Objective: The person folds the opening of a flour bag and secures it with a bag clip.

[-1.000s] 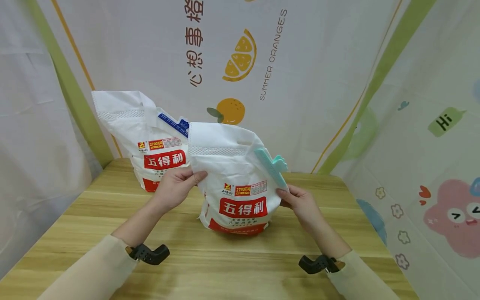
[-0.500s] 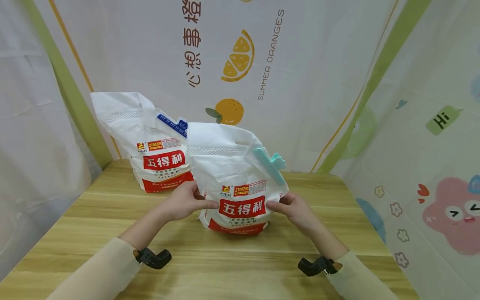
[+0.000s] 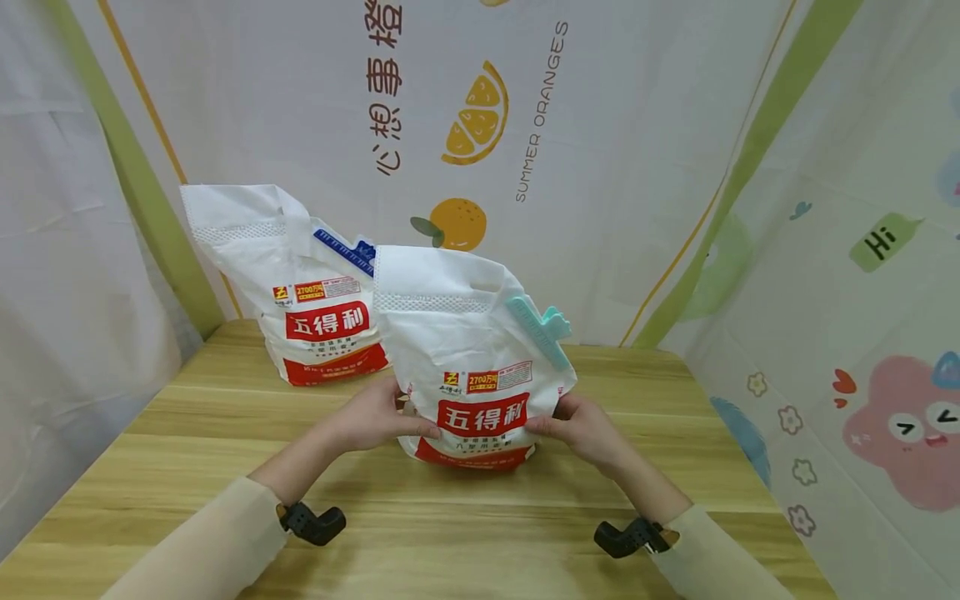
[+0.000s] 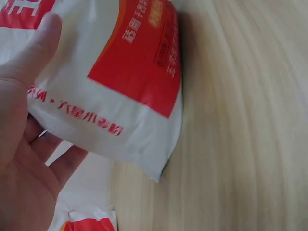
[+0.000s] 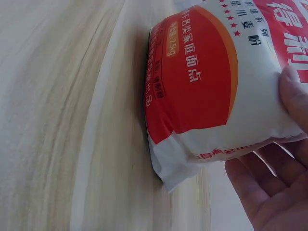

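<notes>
A white and red flour bag point(image 3: 457, 354) stands upright on the wooden table point(image 3: 442, 542) in the head view. A mint-green sealing clip point(image 3: 538, 329) sits slanted across its upper right corner. My left hand point(image 3: 375, 418) grips the bag's lower left side, thumb on the front and fingers round behind the edge. On the opposite side my right hand point(image 3: 581, 427) holds it likewise, its thumb beside the red label. Both wrist views show the bag's bottom on the tabletop, with the left thumb point(image 4: 41, 45) and right thumb point(image 5: 293, 96) against its front.
Behind and to the left stands a second flour bag point(image 3: 251, 271), with a blue sealing clip point(image 3: 341, 248) on its upper right. A printed curtain point(image 3: 615, 167) hangs along the table's back, and more patterned cloth point(image 3: 832, 292) hangs at the right.
Both hands have slid down from the bag's upper sides to its lower sides, thumbs now on the front. The bag and its clip have stayed almost where they were.
</notes>
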The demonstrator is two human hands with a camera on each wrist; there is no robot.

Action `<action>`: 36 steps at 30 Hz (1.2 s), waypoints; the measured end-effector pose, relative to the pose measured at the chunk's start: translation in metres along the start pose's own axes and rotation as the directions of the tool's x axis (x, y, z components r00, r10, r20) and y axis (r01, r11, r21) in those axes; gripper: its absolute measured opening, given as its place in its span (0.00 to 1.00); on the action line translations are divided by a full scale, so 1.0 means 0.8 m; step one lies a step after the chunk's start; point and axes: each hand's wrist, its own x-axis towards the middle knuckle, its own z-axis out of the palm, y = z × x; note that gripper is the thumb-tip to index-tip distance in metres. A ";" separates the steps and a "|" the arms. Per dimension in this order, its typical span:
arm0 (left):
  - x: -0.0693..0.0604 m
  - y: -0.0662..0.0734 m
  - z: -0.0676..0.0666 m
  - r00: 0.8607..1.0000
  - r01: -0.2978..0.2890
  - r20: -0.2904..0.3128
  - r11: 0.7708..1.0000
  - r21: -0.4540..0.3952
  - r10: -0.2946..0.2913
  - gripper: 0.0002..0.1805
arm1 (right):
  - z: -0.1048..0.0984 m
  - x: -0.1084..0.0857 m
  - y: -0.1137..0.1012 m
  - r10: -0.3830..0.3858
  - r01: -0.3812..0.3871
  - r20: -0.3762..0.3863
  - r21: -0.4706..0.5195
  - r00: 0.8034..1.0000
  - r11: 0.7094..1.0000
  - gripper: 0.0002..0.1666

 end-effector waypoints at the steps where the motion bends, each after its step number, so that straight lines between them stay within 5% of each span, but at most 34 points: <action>1: 0.000 0.000 0.001 1.000 0.008 -0.009 1.000 0.013 -0.008 0.35 | 0.000 0.000 0.000 0.010 -0.010 -0.014 -0.007 1.000 1.000 0.28; 8: -0.001 -0.001 0.002 0.998 0.050 -0.041 0.998 0.042 -0.048 0.32 | 0.002 0.002 -0.002 0.015 -0.015 -0.019 -0.010 1.000 1.000 0.28; 16: -0.002 -0.006 0.010 0.997 0.057 0.043 0.994 0.090 -0.061 0.44 | 0.005 -0.001 0.005 -0.013 0.013 0.120 0.002 0.993 1.000 0.39; 24: -0.001 -0.006 0.015 0.998 0.046 -0.036 0.989 0.143 -0.042 0.37 | 0.007 0.002 0.002 -0.008 0.011 0.060 -0.058 0.998 0.998 0.33; 29: -0.001 -0.002 0.013 0.997 0.075 -0.006 0.990 0.116 -0.075 0.40 | 0.003 0.004 0.001 -0.019 0.025 0.102 -0.060 0.995 0.998 0.36; 36: 0.000 -0.001 0.009 0.999 0.039 0.016 0.991 0.130 -0.042 0.37 | 0.006 0.004 0.002 -0.041 0.045 0.110 -0.033 0.993 0.998 0.33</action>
